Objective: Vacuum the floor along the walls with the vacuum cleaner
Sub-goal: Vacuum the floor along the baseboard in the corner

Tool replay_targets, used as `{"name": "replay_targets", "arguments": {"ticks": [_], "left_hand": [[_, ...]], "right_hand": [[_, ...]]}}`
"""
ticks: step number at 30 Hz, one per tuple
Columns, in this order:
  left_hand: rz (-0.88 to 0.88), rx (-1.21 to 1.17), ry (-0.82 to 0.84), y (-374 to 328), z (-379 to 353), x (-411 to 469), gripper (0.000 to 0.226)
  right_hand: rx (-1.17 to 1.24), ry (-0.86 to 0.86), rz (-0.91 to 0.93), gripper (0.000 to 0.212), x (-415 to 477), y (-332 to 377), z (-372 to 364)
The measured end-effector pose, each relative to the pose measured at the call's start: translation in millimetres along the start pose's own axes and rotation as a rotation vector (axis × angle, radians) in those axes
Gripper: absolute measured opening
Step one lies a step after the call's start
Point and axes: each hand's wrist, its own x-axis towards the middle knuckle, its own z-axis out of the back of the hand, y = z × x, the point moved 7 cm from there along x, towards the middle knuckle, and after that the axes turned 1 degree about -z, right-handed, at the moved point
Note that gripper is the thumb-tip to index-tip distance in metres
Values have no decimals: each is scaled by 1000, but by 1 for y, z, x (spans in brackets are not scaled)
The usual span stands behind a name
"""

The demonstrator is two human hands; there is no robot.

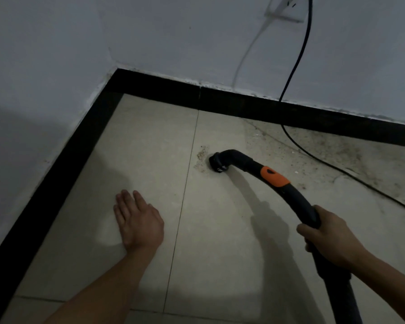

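My right hand [330, 235] curled round the vacuum hose [290, 190], left hand [138, 220] flat on the floor [220, 242], I suck up grit [202, 157]; baseboard [243, 101] probably next.

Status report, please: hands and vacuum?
Right hand grips vacuum hose handle. Left hand flat on floor. Nozzle at dirt patch. Black cable trails right of it.

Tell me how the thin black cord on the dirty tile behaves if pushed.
Probably floppy: the thin black cord hangs down the wall in a loose curve and snakes over the tile. Likely light, so it should slide or bunch ahead of the black curved vacuum wand rather than resist.
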Motion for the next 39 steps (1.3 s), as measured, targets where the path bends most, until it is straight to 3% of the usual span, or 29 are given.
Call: {"name": "replay_targets", "arguments": {"ticks": [4, 11, 16, 21, 24, 30, 33, 39], "left_hand": [[5, 13, 5, 1, -2, 1, 59], [7, 16, 29, 1, -2, 1, 59], [6, 12, 23, 3, -3, 2, 59], [-7, 0, 14, 2, -2, 2, 59], [-1, -7, 29, 1, -1, 0, 60], [-3, 15, 47, -2, 0, -2, 62], [-19, 27, 67, -3, 0, -3, 65], [-116, 59, 85, -2, -2, -1, 68]], "right_hand": [[35, -84, -29, 19, 14, 15, -3], [9, -49, 52, 22, 53, 74, -14], [-69, 50, 90, 22, 38, 56, -14], [-74, -29, 7, 21, 6, 5, 12], [-115, 27, 27, 21, -20, -13, 3], [-23, -58, 19, 19, -15, 16, -21], [-101, 17, 128, 22, -16, 39, -46], [-141, 50, 99, 21, -17, 8, -21]]}}
